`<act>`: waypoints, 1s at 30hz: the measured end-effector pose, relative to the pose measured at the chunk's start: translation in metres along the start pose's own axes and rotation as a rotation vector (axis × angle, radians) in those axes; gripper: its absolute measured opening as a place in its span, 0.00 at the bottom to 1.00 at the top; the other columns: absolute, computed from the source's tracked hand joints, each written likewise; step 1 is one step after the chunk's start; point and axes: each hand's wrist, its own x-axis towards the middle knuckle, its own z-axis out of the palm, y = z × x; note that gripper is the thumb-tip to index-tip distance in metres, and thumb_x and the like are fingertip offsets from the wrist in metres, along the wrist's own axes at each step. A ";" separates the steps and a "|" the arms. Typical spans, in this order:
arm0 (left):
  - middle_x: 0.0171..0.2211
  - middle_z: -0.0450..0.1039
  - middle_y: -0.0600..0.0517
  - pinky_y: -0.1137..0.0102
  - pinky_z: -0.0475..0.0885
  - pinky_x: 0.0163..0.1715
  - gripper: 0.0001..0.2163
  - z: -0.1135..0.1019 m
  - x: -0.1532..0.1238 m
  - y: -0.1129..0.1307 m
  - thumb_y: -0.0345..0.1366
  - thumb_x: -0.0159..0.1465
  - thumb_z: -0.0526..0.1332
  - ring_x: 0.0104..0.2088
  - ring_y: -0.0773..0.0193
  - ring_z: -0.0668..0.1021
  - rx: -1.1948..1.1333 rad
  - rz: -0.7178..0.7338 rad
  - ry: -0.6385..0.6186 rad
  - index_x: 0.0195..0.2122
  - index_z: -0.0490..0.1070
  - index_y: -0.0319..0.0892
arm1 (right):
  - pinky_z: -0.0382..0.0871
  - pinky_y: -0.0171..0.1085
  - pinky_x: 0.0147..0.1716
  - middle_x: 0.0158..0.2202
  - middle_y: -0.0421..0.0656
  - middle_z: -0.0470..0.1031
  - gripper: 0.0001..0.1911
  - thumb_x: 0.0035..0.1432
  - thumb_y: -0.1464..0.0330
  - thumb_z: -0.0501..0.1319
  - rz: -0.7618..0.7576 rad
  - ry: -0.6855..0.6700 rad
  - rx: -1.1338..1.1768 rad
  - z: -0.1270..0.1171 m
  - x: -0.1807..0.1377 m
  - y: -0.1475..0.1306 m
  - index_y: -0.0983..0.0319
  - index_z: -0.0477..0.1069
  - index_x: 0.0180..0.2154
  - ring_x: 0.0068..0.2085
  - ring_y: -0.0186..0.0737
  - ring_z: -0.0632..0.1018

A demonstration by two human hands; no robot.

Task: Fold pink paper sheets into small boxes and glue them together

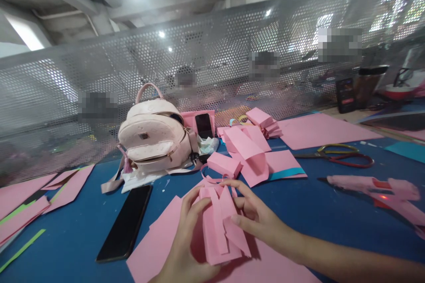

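Observation:
Both hands hold a small folded pink paper bag (212, 225) low in the middle of the view, with loose paper flaps on its front. My left hand (189, 234) is wrapped round its left side, thumb near the top. With fingers bent at the upper right edge, my right hand (254, 212) presses on a flap. A thin pink paper loop (207, 168) shows just above the bag. Pink paper sheets (159, 239) lie beneath it on the blue table. Other folded pink paper pieces (245, 146) lie just behind.
A black phone (126, 221) lies left, and a white backpack (152, 132) stands behind it. To the right are scissors (335, 154) and a pink glue gun (378, 185) with a lit red light. A perforated metal screen (212, 53) runs across the back; people sit beyond it.

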 end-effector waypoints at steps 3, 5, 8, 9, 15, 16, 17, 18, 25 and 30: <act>0.65 0.49 0.42 0.43 0.63 0.59 0.39 0.000 -0.001 -0.001 0.42 0.53 0.73 0.67 0.38 0.58 0.005 0.018 -0.004 0.63 0.57 0.56 | 0.69 0.41 0.43 0.41 0.43 0.76 0.36 0.62 0.55 0.65 0.015 -0.002 0.005 0.001 0.001 0.000 0.56 0.50 0.63 0.44 0.43 0.78; 0.65 0.49 0.42 0.42 0.63 0.59 0.39 0.000 0.000 -0.001 0.39 0.52 0.73 0.67 0.38 0.57 0.013 0.034 -0.012 0.63 0.57 0.56 | 0.69 0.41 0.44 0.41 0.43 0.76 0.35 0.62 0.55 0.65 0.021 -0.002 0.004 0.000 0.001 0.001 0.56 0.51 0.63 0.45 0.44 0.78; 0.65 0.48 0.42 0.42 0.62 0.59 0.39 -0.001 0.000 0.000 0.36 0.51 0.73 0.67 0.38 0.57 0.016 0.046 -0.024 0.62 0.58 0.56 | 0.68 0.39 0.42 0.39 0.42 0.75 0.34 0.62 0.56 0.65 0.018 0.005 -0.011 -0.001 0.002 0.004 0.56 0.52 0.63 0.43 0.42 0.77; 0.65 0.48 0.42 0.43 0.62 0.59 0.38 -0.001 0.000 0.000 0.36 0.51 0.73 0.67 0.39 0.57 0.012 0.052 -0.030 0.62 0.58 0.57 | 0.68 0.38 0.41 0.38 0.41 0.75 0.34 0.62 0.56 0.65 0.018 0.010 -0.020 -0.002 0.002 0.005 0.56 0.53 0.63 0.41 0.41 0.77; 0.67 0.42 0.46 0.45 0.61 0.61 0.34 -0.001 -0.001 0.001 0.33 0.54 0.70 0.69 0.40 0.52 -0.022 0.057 -0.098 0.61 0.61 0.59 | 0.68 0.36 0.36 0.36 0.39 0.73 0.34 0.62 0.54 0.64 0.019 0.032 -0.049 -0.001 0.002 0.006 0.56 0.53 0.62 0.37 0.40 0.77; 0.67 0.42 0.46 0.46 0.61 0.61 0.33 -0.001 0.000 0.002 0.33 0.54 0.70 0.69 0.40 0.51 -0.022 0.041 -0.113 0.61 0.62 0.59 | 0.67 0.35 0.36 0.36 0.39 0.73 0.34 0.62 0.54 0.64 0.020 0.033 -0.043 0.000 0.003 0.004 0.56 0.54 0.62 0.37 0.39 0.77; 0.68 0.42 0.46 0.46 0.61 0.61 0.33 -0.001 0.001 0.003 0.32 0.54 0.70 0.69 0.40 0.51 -0.020 0.024 -0.127 0.60 0.64 0.58 | 0.67 0.35 0.36 0.35 0.39 0.73 0.33 0.62 0.55 0.64 0.023 0.036 -0.036 0.001 0.002 0.002 0.56 0.54 0.61 0.37 0.39 0.77; 0.68 0.42 0.46 0.47 0.61 0.62 0.32 -0.001 0.001 0.004 0.32 0.54 0.69 0.69 0.40 0.51 -0.017 0.010 -0.138 0.60 0.65 0.58 | 0.66 0.35 0.36 0.34 0.38 0.72 0.32 0.63 0.55 0.64 0.028 0.041 -0.029 0.002 0.002 0.000 0.56 0.55 0.61 0.37 0.38 0.76; 0.68 0.42 0.47 0.45 0.58 0.63 0.34 -0.002 0.002 0.005 0.32 0.53 0.69 0.69 0.40 0.51 -0.005 0.002 -0.123 0.60 0.63 0.58 | 0.64 0.32 0.33 0.30 0.34 0.68 0.25 0.66 0.56 0.61 0.013 0.044 0.044 0.003 -0.001 -0.004 0.55 0.55 0.59 0.32 0.33 0.73; 0.66 0.46 0.46 0.45 0.56 0.63 0.29 -0.003 0.001 0.006 0.30 0.52 0.69 0.68 0.42 0.54 -0.041 -0.021 -0.075 0.54 0.63 0.54 | 0.61 0.31 0.30 0.30 0.34 0.68 0.24 0.66 0.56 0.60 -0.032 0.013 0.106 0.003 0.001 -0.003 0.56 0.53 0.56 0.29 0.31 0.71</act>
